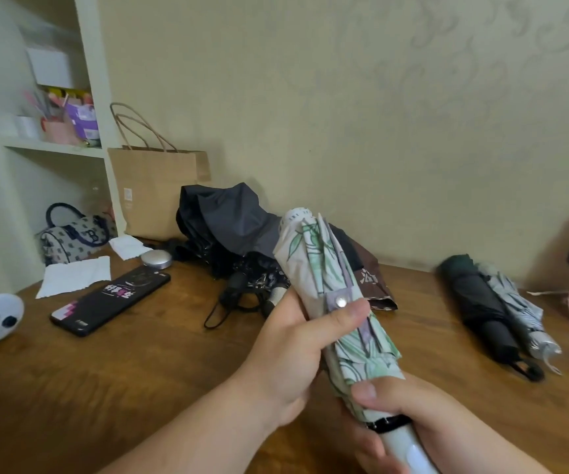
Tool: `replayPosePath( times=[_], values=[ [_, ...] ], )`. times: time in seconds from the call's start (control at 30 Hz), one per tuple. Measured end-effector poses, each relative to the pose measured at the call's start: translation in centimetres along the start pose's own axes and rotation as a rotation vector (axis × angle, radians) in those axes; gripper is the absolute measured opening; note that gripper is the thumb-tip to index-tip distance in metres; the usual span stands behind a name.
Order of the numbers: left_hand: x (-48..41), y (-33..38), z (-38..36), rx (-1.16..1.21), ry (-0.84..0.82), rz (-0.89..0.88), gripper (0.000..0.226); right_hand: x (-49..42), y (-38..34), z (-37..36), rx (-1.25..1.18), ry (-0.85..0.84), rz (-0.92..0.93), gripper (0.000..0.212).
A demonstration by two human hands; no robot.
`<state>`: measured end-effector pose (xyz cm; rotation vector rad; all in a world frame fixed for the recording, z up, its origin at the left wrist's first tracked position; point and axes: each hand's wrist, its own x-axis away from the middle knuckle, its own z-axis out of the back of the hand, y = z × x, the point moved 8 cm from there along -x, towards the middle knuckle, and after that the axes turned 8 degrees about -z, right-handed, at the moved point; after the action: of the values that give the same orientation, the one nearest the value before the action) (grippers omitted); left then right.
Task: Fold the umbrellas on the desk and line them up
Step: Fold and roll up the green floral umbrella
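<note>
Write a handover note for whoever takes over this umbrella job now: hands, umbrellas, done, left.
Hands: left hand grips the leaf umbrella mid-canopy, thumb by its strap, which looks snapped; right hand grips its handle.
Done: black umbrella and pale umbrella lie folded side by side on the desk, right.
Left: set the leaf umbrella beside them; fold the dark pile at the back and line it up.
</note>
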<state>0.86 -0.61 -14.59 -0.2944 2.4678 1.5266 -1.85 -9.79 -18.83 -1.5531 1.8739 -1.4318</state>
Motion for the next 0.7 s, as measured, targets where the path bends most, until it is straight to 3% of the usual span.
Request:
replayPosePath(
  times=[0.1,0.23,0.3,0.37,0.4,0.47,0.53,0.57,0.63,0.7],
  values=[
    [-0.1,-0.2,0.1,0.048,0.016,0.003,0.037,0.1,0.3,-0.4,-0.048,-0.035,-0.036,0.039],
    [-0.2,-0.5,-0.6,0.322,-0.144,0.116,0.077,0.5,0.8,-1.7,-0.183,-0.237,-0.063,0.039],
    [-0.3,0.0,-0.7,0.497,-0.157,0.099,0.072,0.2,1.0,-2.1,-0.153,-0.288,-0.065,0.043],
    [-0.4,0.2,0.0,0.561,-0.046,0.084,0.049,-0.3,1.8,-2.2,-0.090,-0.221,-0.106,0.050],
    [-0.5,0.1,0.3,0.522,0.038,0.103,0.036,-0.4,2.0,-2.1,-0.058,-0.154,-0.126,0.052],
    [-0.7,-0.2,1.5,0.405,0.176,0.150,0.022,-0.1,1.1,-0.3,0.090,0.200,-0.086,0.053],
    [-1.0,-0.3,2.4,0.317,0.263,0.145,0.029,1.5,-0.1,2.2,0.514,0.699,-0.064,0.057],
    [-1.0,-0.1,2.9,0.291,0.295,0.132,0.033,2.3,-1.1,2.2,0.756,0.869,-0.024,0.057],
    [-1.2,0.5,3.3,0.288,0.302,0.097,0.014,2.5,-2.5,0.9,0.989,0.975,0.068,0.052],
    [-1.4,1.4,3.4,0.311,0.253,0.048,0.020,2.0,-2.5,0.1,1.026,0.917,0.070,0.037]
  ],
)
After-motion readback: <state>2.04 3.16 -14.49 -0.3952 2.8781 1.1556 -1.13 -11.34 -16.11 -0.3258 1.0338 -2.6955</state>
